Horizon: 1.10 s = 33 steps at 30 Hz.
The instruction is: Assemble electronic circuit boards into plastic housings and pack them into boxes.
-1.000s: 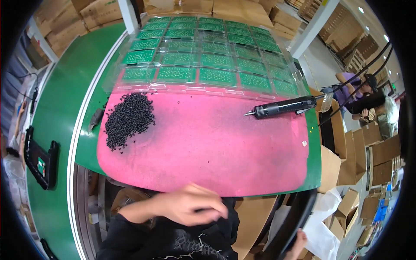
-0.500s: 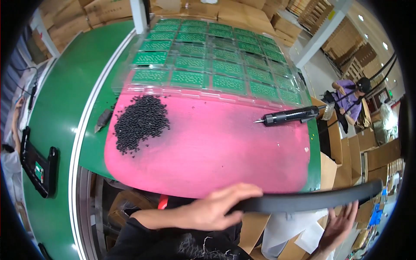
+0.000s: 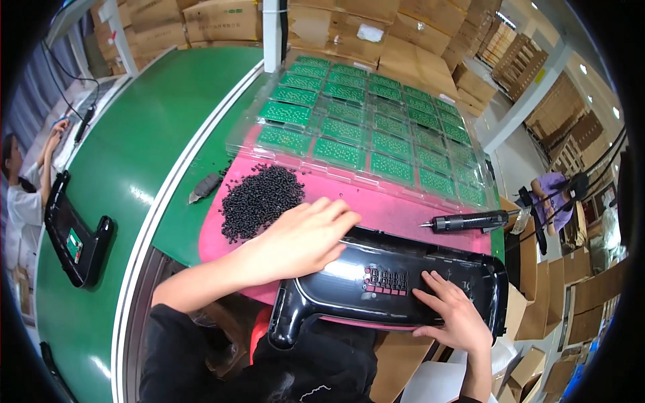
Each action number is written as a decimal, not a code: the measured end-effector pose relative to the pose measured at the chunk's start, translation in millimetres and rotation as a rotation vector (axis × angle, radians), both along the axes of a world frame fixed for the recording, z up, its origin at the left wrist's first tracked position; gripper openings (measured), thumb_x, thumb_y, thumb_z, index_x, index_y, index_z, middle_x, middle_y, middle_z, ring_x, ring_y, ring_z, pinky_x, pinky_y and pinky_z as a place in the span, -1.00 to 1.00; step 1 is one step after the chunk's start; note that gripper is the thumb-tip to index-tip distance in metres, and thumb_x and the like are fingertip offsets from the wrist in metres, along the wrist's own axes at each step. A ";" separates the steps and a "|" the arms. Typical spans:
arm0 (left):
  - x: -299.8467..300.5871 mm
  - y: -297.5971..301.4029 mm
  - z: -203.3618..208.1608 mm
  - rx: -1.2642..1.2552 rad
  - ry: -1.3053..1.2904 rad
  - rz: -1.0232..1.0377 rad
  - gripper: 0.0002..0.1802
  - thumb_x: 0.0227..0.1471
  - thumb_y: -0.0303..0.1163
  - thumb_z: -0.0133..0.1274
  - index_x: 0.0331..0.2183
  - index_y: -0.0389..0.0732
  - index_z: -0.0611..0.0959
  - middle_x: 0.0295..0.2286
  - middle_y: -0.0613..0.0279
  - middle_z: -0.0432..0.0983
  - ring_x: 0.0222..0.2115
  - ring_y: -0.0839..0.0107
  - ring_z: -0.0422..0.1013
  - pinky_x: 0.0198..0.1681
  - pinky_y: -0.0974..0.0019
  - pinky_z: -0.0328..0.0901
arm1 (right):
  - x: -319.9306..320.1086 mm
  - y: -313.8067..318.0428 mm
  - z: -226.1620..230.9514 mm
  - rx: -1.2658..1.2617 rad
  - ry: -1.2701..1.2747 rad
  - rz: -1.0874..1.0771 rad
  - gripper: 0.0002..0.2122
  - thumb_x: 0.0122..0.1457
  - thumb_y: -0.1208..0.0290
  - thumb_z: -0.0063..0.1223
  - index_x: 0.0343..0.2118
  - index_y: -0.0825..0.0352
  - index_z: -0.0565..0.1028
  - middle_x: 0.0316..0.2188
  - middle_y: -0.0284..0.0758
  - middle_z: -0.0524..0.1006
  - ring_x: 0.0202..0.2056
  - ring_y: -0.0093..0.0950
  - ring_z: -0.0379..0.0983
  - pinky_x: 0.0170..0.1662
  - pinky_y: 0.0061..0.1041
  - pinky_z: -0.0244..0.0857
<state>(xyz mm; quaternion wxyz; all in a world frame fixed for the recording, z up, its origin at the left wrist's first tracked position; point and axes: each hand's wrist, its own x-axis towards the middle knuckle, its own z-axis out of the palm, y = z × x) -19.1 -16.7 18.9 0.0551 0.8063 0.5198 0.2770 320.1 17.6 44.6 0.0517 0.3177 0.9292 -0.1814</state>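
Note:
A glossy black plastic housing [image 3: 336,285] lies on the near part of the pink mat [image 3: 390,215], with a stubby leg at its left end and a small grid of slots in its middle. My left hand [image 3: 309,238] is closed over its upper left edge, the fingertips partly hidden. My right hand [image 3: 457,316] rests on the right half of the housing, fingers spread. Just beyond my left hand is a heap of tiny black screws [image 3: 262,201]. At the mat's right side lies a black electric screwdriver [image 3: 470,221], its bit pointing left.
Clear trays with several green circuit boards [image 3: 342,127] cover the far side of the mat. A similar black housing with a board [image 3: 77,245] sits on the green belt [image 3: 161,121] at left. Cardboard boxes [image 3: 531,269] stand at right. Two people are farther off.
The black housing has come from edge-on at the near right to lying face up on the mat. My left hand moved up with it; my right hand now lies flat on it. The view has shifted.

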 end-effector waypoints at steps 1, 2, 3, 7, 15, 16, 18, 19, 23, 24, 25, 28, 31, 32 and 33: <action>3.6 8.4 2.3 -0.077 0.098 -0.037 -0.56 -0.03 -0.37 0.12 -0.09 -0.30 0.45 -0.22 0.05 0.44 -0.13 0.09 0.40 -0.08 0.12 0.35 | -5.1 3.2 8.8 0.019 0.036 0.025 -0.36 -0.13 0.11 0.37 0.04 0.32 0.47 0.15 -0.09 0.36 0.17 -0.13 0.28 0.17 -0.25 0.20; 7.1 17.0 2.9 -0.155 0.195 -0.075 -0.55 -0.03 -0.37 0.12 -0.07 -0.29 0.46 -0.22 0.06 0.45 -0.11 0.11 0.40 -0.06 0.11 0.33 | -15.5 10.9 15.2 0.026 0.033 0.032 -0.36 -0.13 0.11 0.37 0.04 0.32 0.47 0.15 -0.09 0.36 0.17 -0.13 0.28 0.17 -0.25 0.20; 8.7 26.9 -3.7 -0.115 0.226 -0.102 -0.62 -0.02 -0.34 0.11 -0.14 -0.28 0.49 -0.26 0.05 0.48 -0.18 0.08 0.45 -0.12 0.09 0.37 | -31.0 20.1 21.2 -0.017 0.080 -0.013 -0.43 -0.10 0.17 0.36 -0.01 0.34 0.48 0.05 -0.11 0.43 0.08 -0.15 0.36 0.10 -0.27 0.26; 9.1 51.1 -28.6 -0.038 0.153 -0.141 -0.74 0.02 -0.29 0.08 -0.27 -0.24 0.53 -0.38 0.08 0.52 -0.32 0.09 0.50 -0.30 0.08 0.44 | -113.3 69.4 12.3 0.304 0.467 0.056 -0.66 0.07 0.35 0.19 -0.12 0.39 0.47 -0.26 -0.14 0.50 -0.16 -0.14 0.41 -0.06 -0.27 0.30; -2.2 49.1 -34.4 0.124 0.079 -0.108 -0.79 -0.01 -0.22 0.14 -0.44 -0.17 0.58 -0.48 0.21 0.52 -0.39 0.20 0.50 -0.43 0.17 0.41 | -257.0 212.3 -48.4 0.474 0.412 -0.115 -0.54 0.10 0.27 0.10 0.04 0.36 0.37 0.07 -0.11 0.32 0.08 -0.07 0.25 0.11 -0.16 0.21; -3.9 47.8 -34.8 0.113 0.087 -0.097 -0.79 -0.01 -0.22 0.14 -0.45 -0.17 0.58 -0.48 0.22 0.52 -0.40 0.21 0.50 -0.44 0.18 0.41 | -272.0 224.3 -57.8 0.488 0.368 -0.175 -0.53 0.12 0.24 0.07 0.06 0.34 0.37 0.13 -0.11 0.28 0.12 -0.04 0.20 0.14 -0.12 0.18; -7.0 47.5 -35.6 0.116 0.126 -0.079 -0.78 -0.02 -0.22 0.14 -0.44 -0.17 0.59 -0.47 0.23 0.54 -0.39 0.25 0.51 -0.45 0.21 0.41 | -295.6 239.2 -68.1 0.499 0.309 -0.212 -0.53 0.15 0.19 0.02 0.08 0.32 0.36 0.19 -0.10 0.22 0.16 -0.02 0.15 0.17 -0.08 0.13; -7.6 47.2 -36.7 0.122 0.113 -0.072 -0.78 -0.02 -0.22 0.14 -0.44 -0.18 0.60 -0.47 0.23 0.54 -0.39 0.25 0.51 -0.44 0.21 0.41 | -306.4 244.3 -71.2 0.500 0.239 -0.255 -0.52 0.17 0.15 -0.02 0.10 0.30 0.36 0.24 -0.10 0.16 0.20 -0.01 0.09 0.21 -0.05 0.08; -10.3 49.1 -39.2 0.149 0.090 -0.067 -0.77 -0.02 -0.22 0.14 -0.43 -0.20 0.59 -0.47 0.20 0.54 -0.39 0.23 0.51 -0.42 0.21 0.41 | -330.3 259.2 -72.7 0.508 0.083 -0.252 -0.49 0.22 0.10 -0.13 0.13 0.36 0.33 0.27 -0.13 0.12 0.24 0.01 0.03 0.25 -0.01 -0.04; -9.8 50.0 -39.6 0.166 0.088 -0.070 -0.77 -0.02 -0.23 0.13 -0.43 -0.21 0.59 -0.47 0.20 0.54 -0.40 0.23 0.50 -0.42 0.20 0.41 | -330.2 262.7 -75.7 0.505 0.082 -0.251 -0.49 0.22 0.10 -0.13 0.13 0.36 0.33 0.27 -0.13 0.12 0.24 0.01 0.03 0.25 -0.01 -0.04; -9.1 50.7 -38.4 0.153 0.074 -0.073 -0.77 -0.03 -0.23 0.13 -0.43 -0.21 0.59 -0.49 0.19 0.53 -0.42 0.21 0.50 -0.41 0.18 0.40 | -328.2 266.2 -78.3 0.543 0.106 -0.200 -0.46 0.22 0.12 -0.13 0.16 0.40 0.28 0.28 -0.13 0.11 0.24 0.00 0.01 0.26 -0.02 -0.07; -9.4 52.3 -37.4 0.081 0.101 -0.071 -0.77 0.00 -0.22 0.12 -0.41 -0.20 0.58 -0.45 0.19 0.53 -0.36 0.22 0.49 -0.38 0.17 0.40 | -312.2 265.4 -63.2 0.586 0.167 -0.090 -0.42 0.22 0.17 -0.12 0.21 0.46 0.17 0.29 -0.14 0.07 0.25 -0.02 -0.02 0.28 -0.05 -0.13; -10.9 52.3 -32.2 0.113 0.028 -0.057 -0.76 0.03 -0.22 0.12 -0.37 -0.21 0.57 -0.35 0.18 0.51 -0.25 0.25 0.45 -0.33 0.18 0.39 | -288.1 246.7 -40.9 0.518 0.377 -0.001 -0.39 0.21 0.23 -0.09 0.24 0.47 0.09 0.30 -0.14 0.03 0.25 -0.04 -0.04 0.30 -0.08 -0.16; -10.8 51.7 -26.3 0.133 -0.076 -0.024 -0.73 0.04 -0.24 0.13 -0.29 -0.23 0.55 -0.28 0.14 0.45 -0.16 0.19 0.38 -0.19 0.18 0.35 | -275.9 239.3 -33.0 0.451 0.552 0.027 -0.39 0.21 0.26 -0.07 0.25 0.45 0.07 0.30 -0.14 0.02 0.25 -0.05 -0.04 0.30 -0.09 -0.17; -8.6 51.0 -17.4 0.242 -0.174 0.050 -0.68 0.01 -0.28 0.15 -0.22 -0.25 0.52 -0.23 0.07 0.41 -0.12 0.12 0.34 -0.10 0.15 0.30 | -258.3 230.2 -26.7 0.373 0.674 0.081 -0.41 0.22 0.28 -0.07 0.26 0.42 0.11 0.33 -0.20 -0.01 0.28 -0.15 -0.05 0.29 -0.19 -0.13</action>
